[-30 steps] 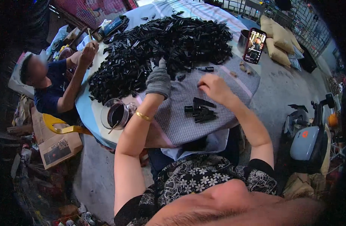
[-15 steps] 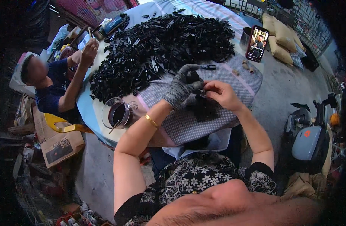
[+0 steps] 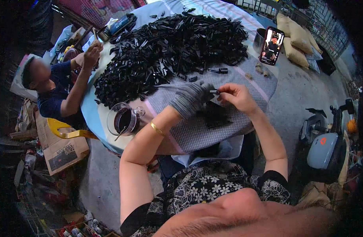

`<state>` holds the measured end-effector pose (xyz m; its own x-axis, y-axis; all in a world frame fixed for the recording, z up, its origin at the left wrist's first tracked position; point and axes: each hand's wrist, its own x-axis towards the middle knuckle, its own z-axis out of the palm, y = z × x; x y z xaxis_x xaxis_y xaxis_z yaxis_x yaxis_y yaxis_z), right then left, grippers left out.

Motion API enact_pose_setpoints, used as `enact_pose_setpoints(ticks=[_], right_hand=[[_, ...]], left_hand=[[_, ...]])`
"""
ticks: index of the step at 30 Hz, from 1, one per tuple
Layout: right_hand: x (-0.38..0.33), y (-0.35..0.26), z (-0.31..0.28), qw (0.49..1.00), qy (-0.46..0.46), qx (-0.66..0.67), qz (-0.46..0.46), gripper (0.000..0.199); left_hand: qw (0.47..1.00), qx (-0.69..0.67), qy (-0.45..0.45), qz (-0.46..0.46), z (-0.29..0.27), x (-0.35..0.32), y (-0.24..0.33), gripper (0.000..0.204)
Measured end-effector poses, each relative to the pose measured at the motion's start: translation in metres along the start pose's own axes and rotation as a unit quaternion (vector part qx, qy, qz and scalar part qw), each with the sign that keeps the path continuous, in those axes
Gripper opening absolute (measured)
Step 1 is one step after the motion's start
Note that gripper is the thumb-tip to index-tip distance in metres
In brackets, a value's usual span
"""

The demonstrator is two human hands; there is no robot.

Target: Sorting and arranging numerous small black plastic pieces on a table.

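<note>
My left hand (image 3: pixel 190 98), in a grey knitted glove, is closed over the front of the table with its fingers curled. My bare right hand (image 3: pixel 237 98) faces it with thumb and forefinger pinched. Between the two fingertips is a small black plastic piece (image 3: pixel 214 91), partly hidden by the glove; its exact kind is too small to tell. Just beyond the hands, a loose black piece (image 3: pixel 219 70) lies on the patterned cloth (image 3: pixel 181 134). Farther away spreads a large heap of similar black plastic pieces (image 3: pixel 169 51). Dark bits (image 3: pixel 215 116) lie below my hands.
A glass cup of dark liquid (image 3: pixel 124 119) with a spoon stands left of my left forearm. A phone (image 3: pixel 271 45) leans upright against a dark cup (image 3: pixel 259 38) at the right. Another person (image 3: pixel 67 87) sits at the left edge. Stuffed sacks (image 3: pixel 298 39) lie beyond the table.
My left hand's fingers, stretched toward the loose black piece before, have drawn back and curled in beside my right fingertips. A small piece now shows between both hands.
</note>
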<state>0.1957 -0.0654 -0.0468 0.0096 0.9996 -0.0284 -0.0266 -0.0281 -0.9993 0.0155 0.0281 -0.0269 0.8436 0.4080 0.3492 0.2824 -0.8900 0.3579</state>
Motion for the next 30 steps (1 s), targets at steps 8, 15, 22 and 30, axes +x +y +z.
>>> enact_pose_setpoints(ticks=[8,15,22,30], right_hand=[[0.002,0.008,-0.006,0.855,0.079,-0.432,-0.274,0.015],[0.003,0.009,-0.005,0.842,0.091,-0.447,-0.287,0.015],[0.004,0.010,-0.006,0.832,0.079,-0.448,-0.317,0.014],[0.000,0.007,-0.009,0.858,0.117,-0.416,-0.277,0.017]], left_hand=[[0.994,0.031,-0.104,-0.033,0.004,0.000,-0.016,0.021],[0.990,0.061,-0.125,-0.025,0.008,0.000,-0.013,0.026],[0.996,0.058,-0.063,0.002,0.016,0.000,-0.012,0.023],[0.964,0.240,-0.045,0.108,0.007,0.008,-0.001,0.016]])
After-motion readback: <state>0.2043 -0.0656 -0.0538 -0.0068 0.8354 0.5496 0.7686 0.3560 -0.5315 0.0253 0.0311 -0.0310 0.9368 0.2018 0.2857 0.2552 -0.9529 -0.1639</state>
